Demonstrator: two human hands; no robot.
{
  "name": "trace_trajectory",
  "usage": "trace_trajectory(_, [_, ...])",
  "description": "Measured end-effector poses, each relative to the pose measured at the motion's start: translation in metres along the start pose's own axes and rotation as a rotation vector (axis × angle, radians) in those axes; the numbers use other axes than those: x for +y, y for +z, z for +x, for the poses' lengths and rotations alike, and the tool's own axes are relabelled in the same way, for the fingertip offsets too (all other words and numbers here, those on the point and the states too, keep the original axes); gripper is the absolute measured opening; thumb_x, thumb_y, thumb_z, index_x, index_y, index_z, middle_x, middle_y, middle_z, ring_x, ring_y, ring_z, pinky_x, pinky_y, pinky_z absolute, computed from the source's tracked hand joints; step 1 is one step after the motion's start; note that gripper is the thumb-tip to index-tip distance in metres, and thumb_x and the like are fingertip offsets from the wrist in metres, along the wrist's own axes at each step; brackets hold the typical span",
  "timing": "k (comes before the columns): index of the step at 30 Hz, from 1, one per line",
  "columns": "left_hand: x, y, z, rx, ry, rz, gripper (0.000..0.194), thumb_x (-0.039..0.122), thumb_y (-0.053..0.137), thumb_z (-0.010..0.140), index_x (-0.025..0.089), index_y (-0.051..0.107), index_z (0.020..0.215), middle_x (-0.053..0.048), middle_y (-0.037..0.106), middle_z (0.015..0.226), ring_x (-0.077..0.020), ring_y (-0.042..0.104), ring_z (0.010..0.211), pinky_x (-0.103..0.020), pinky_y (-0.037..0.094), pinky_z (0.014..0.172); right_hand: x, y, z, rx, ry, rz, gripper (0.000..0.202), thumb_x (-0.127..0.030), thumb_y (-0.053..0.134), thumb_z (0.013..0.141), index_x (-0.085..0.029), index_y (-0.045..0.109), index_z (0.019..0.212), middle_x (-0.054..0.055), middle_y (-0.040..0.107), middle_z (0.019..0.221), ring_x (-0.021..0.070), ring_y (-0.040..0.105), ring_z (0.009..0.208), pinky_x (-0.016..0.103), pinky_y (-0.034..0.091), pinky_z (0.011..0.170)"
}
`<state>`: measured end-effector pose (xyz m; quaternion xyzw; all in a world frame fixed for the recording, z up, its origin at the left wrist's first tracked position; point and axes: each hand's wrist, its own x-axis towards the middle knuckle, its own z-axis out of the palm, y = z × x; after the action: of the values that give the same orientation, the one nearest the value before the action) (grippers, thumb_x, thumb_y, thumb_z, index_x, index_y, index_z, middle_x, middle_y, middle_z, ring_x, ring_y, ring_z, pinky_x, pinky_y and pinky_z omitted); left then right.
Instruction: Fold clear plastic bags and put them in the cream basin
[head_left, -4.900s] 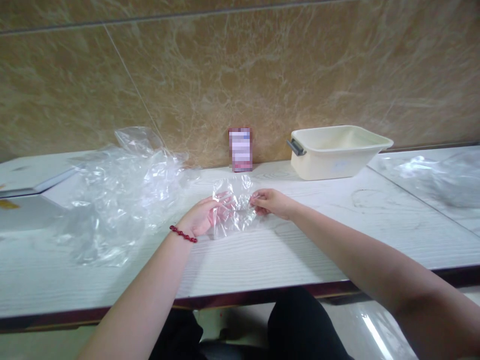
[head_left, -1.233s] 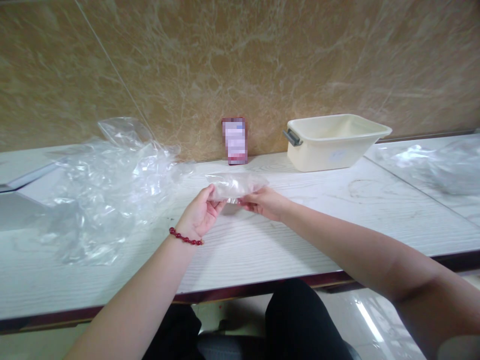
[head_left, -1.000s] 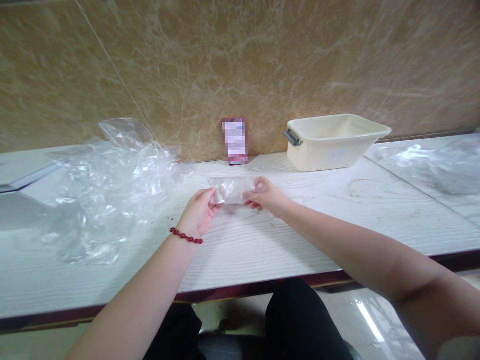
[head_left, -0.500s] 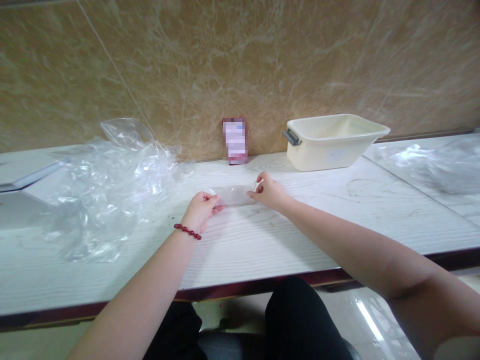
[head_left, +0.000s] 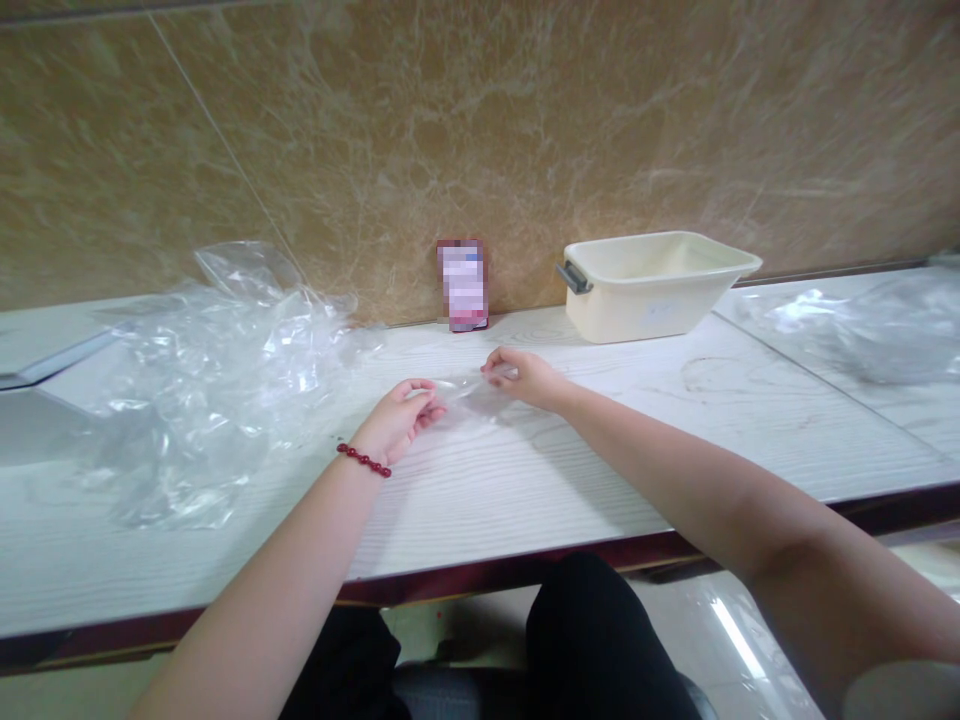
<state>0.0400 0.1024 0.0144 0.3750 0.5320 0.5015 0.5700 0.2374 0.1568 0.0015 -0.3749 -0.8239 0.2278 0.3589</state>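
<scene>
A clear plastic bag (head_left: 474, 397) is stretched between my two hands, just over the white wood-grain table (head_left: 480, 490). My left hand (head_left: 405, 415), with a dark red bead bracelet at its wrist, pinches the bag's left end between thumb and fingers. At the other end, my right hand (head_left: 525, 378) is closed on the plastic near its upper edge. A large heap of clear plastic bags (head_left: 217, 390) lies to the left of my left hand.
Against the marbled wall leans a phone (head_left: 463, 285) in a red case. Right of it stands a cream plastic tub (head_left: 630, 310) with a grey latch. More clear plastic (head_left: 877, 325) lies at the far right. An open white box (head_left: 45, 410) sits at the left.
My right hand has shifted slightly left and its end of the bag has lifted. The bag, flat before, now looks creased and gathered. The whole view has moved slightly.
</scene>
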Motion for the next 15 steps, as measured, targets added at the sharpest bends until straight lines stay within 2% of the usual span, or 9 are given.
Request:
trace_trajectory(4, [0.0056, -0.0022, -0.0012, -0.025, -0.049, -0.111, 0.014, 0.001, 0.046, 0.070, 0.014, 0.051, 0.070, 0.000, 0.055, 0.061, -0.0038, 0.056, 0.052, -0.010, 0.046, 0.051, -0.0010, -0.0062, -0.0014, -0.073, 0.004, 0.088, 0.033, -0.033, 0.058, 0.063, -0.018, 0.051, 0.091, 0.003, 0.057, 0.093, 0.0134, 0.051, 0.088, 0.028, 0.038, 0.077])
trace_trajectory(7, [0.0057, -0.0029, -0.0006, -0.003, -0.046, -0.130, 0.013, 0.000, 0.047, 0.069, 0.012, 0.054, 0.068, -0.001, 0.056, 0.062, -0.0054, 0.056, 0.055, -0.013, 0.048, 0.053, 0.0009, -0.0053, -0.0015, -0.175, 0.017, 0.186, 0.026, -0.032, 0.055, 0.065, -0.016, 0.052, 0.086, 0.004, 0.058, 0.089, 0.0122, 0.054, 0.083, 0.027, 0.040, 0.074])
trace_trajectory(11, [0.0021, -0.0016, 0.0001, 0.037, -0.051, -0.129, 0.011, -0.001, 0.051, 0.066, 0.008, 0.057, 0.065, -0.005, 0.058, 0.066, -0.0085, 0.057, 0.058, -0.021, 0.049, 0.060, 0.0007, -0.0023, -0.0019, -0.159, 0.053, 0.208, 0.019, -0.031, 0.050, 0.069, -0.016, 0.052, 0.081, 0.003, 0.059, 0.079, 0.0102, 0.055, 0.071, 0.026, 0.042, 0.068])
trace_trajectory(15, [-0.0011, -0.0016, 0.0019, 0.042, -0.034, -0.118, 0.009, 0.000, 0.053, 0.065, 0.008, 0.058, 0.064, -0.006, 0.060, 0.066, -0.0089, 0.057, 0.059, -0.022, 0.047, 0.062, -0.0040, -0.0039, -0.0038, -0.203, 0.048, 0.259, 0.036, -0.030, 0.058, 0.063, -0.018, 0.048, 0.095, 0.004, 0.057, 0.090, 0.0108, 0.055, 0.079, 0.024, 0.042, 0.069])
